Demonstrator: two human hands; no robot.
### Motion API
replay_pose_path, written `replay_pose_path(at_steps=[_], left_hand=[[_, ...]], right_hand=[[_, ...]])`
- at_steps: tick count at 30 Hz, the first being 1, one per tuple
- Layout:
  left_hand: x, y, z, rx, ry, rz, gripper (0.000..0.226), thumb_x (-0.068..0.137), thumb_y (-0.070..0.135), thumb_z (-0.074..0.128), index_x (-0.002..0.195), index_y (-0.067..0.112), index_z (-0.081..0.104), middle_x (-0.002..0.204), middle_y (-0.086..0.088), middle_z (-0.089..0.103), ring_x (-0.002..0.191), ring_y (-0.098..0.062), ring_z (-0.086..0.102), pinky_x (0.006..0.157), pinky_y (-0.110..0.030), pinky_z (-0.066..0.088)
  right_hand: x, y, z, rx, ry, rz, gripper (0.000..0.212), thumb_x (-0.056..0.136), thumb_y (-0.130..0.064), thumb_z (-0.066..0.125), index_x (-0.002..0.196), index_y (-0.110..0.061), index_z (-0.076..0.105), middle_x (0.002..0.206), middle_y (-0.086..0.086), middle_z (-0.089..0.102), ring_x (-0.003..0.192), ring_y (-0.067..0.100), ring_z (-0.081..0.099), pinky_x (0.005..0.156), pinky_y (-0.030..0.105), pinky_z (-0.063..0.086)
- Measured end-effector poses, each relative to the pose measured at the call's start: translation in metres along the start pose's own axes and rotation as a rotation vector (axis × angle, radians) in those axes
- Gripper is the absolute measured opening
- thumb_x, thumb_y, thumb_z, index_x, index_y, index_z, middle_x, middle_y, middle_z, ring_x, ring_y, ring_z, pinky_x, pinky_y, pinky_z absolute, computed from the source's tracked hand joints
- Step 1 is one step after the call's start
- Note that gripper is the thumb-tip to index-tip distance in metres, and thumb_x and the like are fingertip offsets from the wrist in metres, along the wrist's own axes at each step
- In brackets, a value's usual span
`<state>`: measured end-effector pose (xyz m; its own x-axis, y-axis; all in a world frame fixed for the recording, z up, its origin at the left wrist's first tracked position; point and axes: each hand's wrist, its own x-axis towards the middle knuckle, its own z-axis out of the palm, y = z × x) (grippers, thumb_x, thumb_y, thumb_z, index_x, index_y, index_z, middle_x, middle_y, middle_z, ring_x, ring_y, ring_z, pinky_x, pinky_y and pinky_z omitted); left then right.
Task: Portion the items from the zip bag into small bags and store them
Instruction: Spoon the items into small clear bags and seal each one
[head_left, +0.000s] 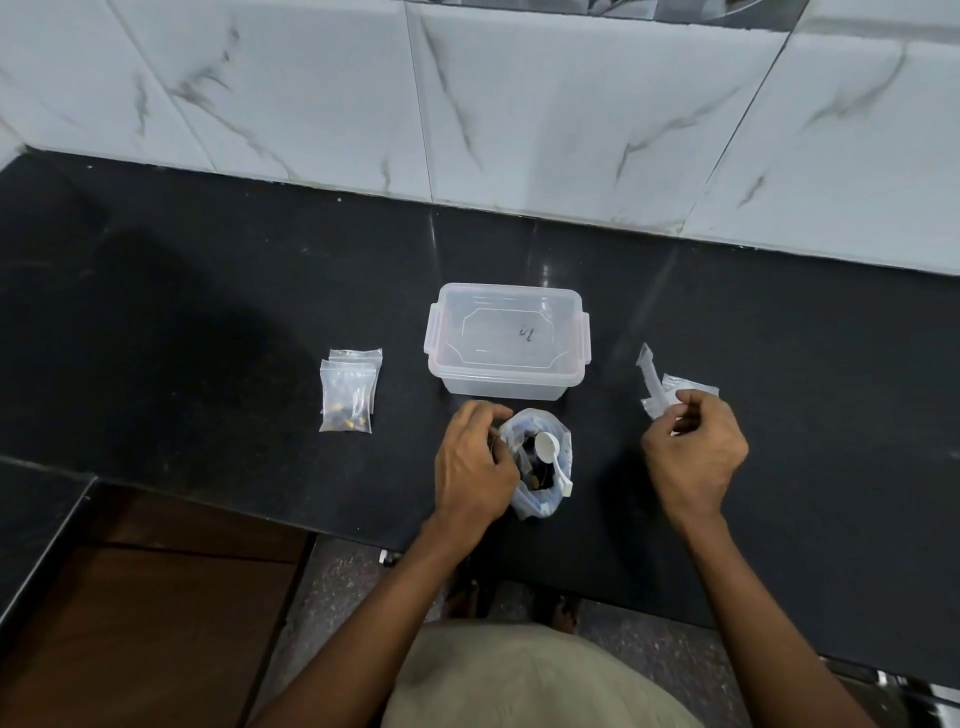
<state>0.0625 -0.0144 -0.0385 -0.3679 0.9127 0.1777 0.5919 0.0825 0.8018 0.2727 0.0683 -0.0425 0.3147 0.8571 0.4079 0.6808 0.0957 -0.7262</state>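
Observation:
The zip bag (535, 499) stands open on the black counter, with dark and golden items inside and a white scoop (549, 453) resting in its mouth. My left hand (475, 462) grips the bag's left rim. My right hand (693, 457) is off to the right, pinching an empty small clear bag (655, 387) from a little pile there. Two filled small bags (349, 392) lie overlapping on the left. A clear plastic storage box (506, 340) with a lid on sits just behind the zip bag.
A white marble-tiled wall (519, 104) rises behind the black counter (208, 312). The counter's front edge runs just below the zip bag; a lower brown surface (156, 597) lies at bottom left.

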Motion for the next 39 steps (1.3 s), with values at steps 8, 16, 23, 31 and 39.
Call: replay_pose_path(at_steps=[8,16,23,31,39], left_hand=[[0.009,0.026,-0.004,-0.280,-0.050,-0.099,0.022,0.089,0.009,0.066,0.111,0.011,0.070,0.102,0.004,0.074,0.090,-0.010,0.070,0.081,-0.034,0.060],[0.026,0.059,-0.011,-0.565,-0.120,-0.463,0.013,0.093,0.017,0.071,0.093,0.004,0.073,0.084,-0.017,0.076,0.071,-0.021,0.071,0.067,-0.041,0.060],[0.020,0.040,-0.021,-0.429,-0.098,-0.316,0.012,0.093,0.010,0.071,0.089,0.008,0.082,0.077,0.001,0.079,0.074,-0.014,0.076,0.069,-0.025,0.060],[0.017,0.033,-0.034,-0.377,-0.121,-0.167,0.013,0.087,0.008,0.077,0.076,0.014,0.082,0.068,0.004,0.076,0.065,-0.009,0.071,0.062,-0.031,0.059],[0.027,0.029,-0.059,-0.541,-0.559,-0.229,0.024,0.082,-0.007,0.076,0.104,0.001,0.072,0.089,-0.006,0.074,0.081,-0.013,0.070,0.073,-0.026,0.057]], right_hand=[[-0.015,-0.037,-0.016,0.202,-0.091,-0.212,0.019,0.084,0.008,0.067,0.099,-0.001,0.073,0.085,0.007,0.068,0.067,0.016,0.063,0.067,0.018,0.052],[-0.068,-0.074,-0.012,0.288,-0.358,-0.510,0.019,0.076,0.008,0.071,0.090,-0.005,0.075,0.090,0.000,0.072,0.079,0.018,0.062,0.066,0.031,0.051],[-0.054,-0.087,-0.017,0.300,-0.318,-0.505,0.019,0.076,0.004,0.074,0.094,-0.004,0.077,0.096,0.003,0.072,0.086,0.019,0.065,0.071,0.033,0.054],[-0.034,-0.100,-0.012,0.106,-0.348,-0.595,0.013,0.081,-0.007,0.078,0.092,-0.012,0.079,0.098,0.004,0.065,0.092,0.018,0.055,0.065,0.026,0.047],[-0.034,-0.106,-0.019,0.143,-0.736,-0.535,0.009,0.094,-0.013,0.058,0.100,-0.020,0.059,0.075,-0.007,0.068,0.059,0.012,0.060,0.055,0.037,0.051]])
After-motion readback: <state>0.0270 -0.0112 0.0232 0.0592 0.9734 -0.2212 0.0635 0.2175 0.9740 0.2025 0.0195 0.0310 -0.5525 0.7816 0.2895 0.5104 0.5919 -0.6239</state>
